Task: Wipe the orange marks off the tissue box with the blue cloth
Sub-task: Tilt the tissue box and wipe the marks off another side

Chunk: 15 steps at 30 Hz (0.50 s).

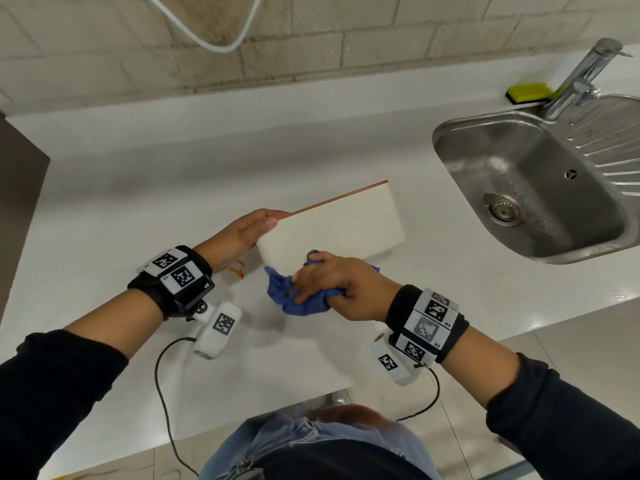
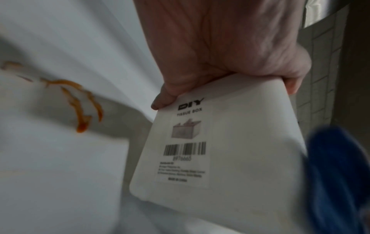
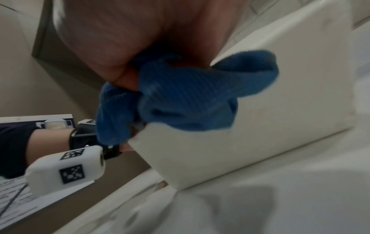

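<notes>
1. The tissue box [image 1: 332, 225] lay tilted on the white counter [image 1: 138, 188], well to the left of the steel sink [image 1: 533, 188], with a thin brown edge showing along its far side
2. The left hand [image 1: 242, 233] gripped the end of the box farthest from the sink; in the left wrist view its fingers [image 2: 164, 99] curled over the box edge beside a label reading "DIY TISSUE BOX" with a barcode
3. The right hand [image 1: 332, 282] was closed around the bunched blue cloth [image 1: 294, 292], pressing it against the near side of the box, at the corner away from the sink
4. The right wrist view showed the cloth wadded in the palm and touching the pale side of the box
5. Orange marks [image 1: 237, 268] sat on the counter just beside the box, under the left wrist; whether any remained on the box itself could not be told
6. A yellow-green sponge [image 1: 528, 91] rested behind the sink, beside the tap [image 1: 581, 74]
</notes>
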Tool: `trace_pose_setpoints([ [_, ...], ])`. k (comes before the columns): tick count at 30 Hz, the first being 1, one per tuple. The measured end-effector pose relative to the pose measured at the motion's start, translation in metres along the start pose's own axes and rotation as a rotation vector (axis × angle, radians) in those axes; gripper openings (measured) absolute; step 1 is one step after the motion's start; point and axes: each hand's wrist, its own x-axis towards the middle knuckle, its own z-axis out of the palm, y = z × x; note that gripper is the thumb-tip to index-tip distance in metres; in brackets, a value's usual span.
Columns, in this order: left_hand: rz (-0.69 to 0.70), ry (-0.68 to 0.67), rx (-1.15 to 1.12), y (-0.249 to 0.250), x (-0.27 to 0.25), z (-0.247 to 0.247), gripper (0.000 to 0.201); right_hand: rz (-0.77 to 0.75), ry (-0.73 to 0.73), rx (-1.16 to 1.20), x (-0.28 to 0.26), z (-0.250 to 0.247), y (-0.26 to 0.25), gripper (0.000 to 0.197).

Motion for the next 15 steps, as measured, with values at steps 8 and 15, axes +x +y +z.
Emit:
trace_pose_setpoints([
  [8,0.024,0.004,-0.019,-0.004,0.006,0.001,0.059,0.36,0.446,0.181,-0.059,-0.067,-0.003,0.035],
  [15,0.036,-0.008,-0.009,-0.002,0.006,0.005,0.051,0.374,0.755,-0.001,-0.045,-0.083,0.013,0.019],
])
